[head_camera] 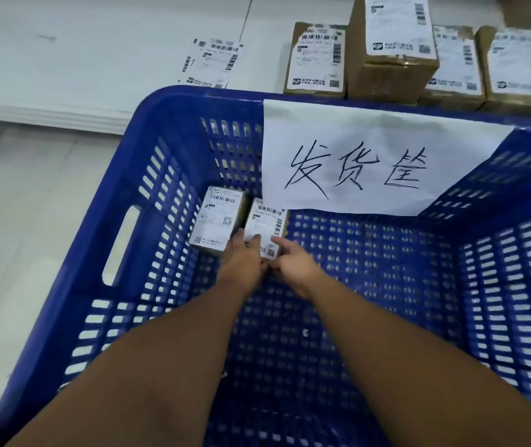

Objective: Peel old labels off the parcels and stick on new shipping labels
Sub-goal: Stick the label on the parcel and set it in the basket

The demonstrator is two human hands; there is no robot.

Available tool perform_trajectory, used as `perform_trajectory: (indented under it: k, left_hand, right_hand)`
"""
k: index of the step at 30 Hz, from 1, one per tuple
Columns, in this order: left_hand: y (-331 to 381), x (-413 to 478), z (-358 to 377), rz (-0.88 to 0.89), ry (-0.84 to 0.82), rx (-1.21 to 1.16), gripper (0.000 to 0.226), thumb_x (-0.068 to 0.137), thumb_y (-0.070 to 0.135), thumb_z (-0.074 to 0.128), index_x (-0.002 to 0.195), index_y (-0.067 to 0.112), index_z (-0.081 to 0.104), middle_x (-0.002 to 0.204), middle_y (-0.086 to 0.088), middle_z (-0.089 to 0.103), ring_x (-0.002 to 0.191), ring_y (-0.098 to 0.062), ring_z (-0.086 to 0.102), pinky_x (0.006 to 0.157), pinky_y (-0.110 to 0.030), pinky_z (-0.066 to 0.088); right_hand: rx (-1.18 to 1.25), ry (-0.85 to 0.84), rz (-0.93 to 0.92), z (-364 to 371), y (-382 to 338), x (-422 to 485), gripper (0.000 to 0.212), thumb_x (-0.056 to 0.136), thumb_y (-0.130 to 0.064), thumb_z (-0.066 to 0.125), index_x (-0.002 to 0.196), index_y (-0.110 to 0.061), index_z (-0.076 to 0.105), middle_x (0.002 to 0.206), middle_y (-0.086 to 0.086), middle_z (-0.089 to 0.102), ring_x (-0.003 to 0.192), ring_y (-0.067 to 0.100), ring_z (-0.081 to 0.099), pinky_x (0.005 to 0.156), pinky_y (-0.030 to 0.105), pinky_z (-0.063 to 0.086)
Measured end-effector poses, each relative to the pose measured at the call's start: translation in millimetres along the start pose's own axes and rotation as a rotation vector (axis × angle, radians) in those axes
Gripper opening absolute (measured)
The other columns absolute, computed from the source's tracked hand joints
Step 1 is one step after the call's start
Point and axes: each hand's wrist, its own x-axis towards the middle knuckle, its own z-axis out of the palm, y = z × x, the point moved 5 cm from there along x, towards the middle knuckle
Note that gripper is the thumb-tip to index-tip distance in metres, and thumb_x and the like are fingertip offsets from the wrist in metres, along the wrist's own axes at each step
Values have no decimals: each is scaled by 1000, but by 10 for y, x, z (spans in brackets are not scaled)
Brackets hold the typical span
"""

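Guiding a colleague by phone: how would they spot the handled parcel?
Find the blue crate with the handwritten sign. Two small parcels lie on its floor near the sign's left edge. It is the right parcel, its label under the left hand and right hand; the left parcel's label shows whole.

I count: blue crate (193, 101), one; paper sign (370, 140), one; crate parcels (217, 217) (269, 221), two; worktop parcels (317, 59) (393, 37) (456, 66) (518, 66), four; loose label sheets (212, 62), seemingly two, overlapped; hands (241, 261) (293, 262), two.
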Motion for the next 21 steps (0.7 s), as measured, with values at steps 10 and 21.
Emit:
perform_trajectory:
  k: [10, 21]
  left_hand:
    - [-145, -50, -57, -174, -12, 100, 44, 96, 44, 45, 130, 17, 50, 156, -10, -22, 143, -39, -13, 114, -54, 4]
    - [-51, -25, -72, -229, -55, 253, 47, 93, 28, 49, 138, 19, 39, 153, -12, -25, 142, -34, -6, 111, -52, 10]
  right_hand:
    - [-4, -10, 26, 80, 23, -21, 66, 94, 10, 45, 154, -12, 27, 147, 10, 46, 103, 16, 49, 59, 11, 43]
    - [-385, 92, -81, -85, 5, -32, 61, 94, 3, 41, 151, -17, 33, 127, 12, 58, 69, 15, 53, 45, 16, 40]
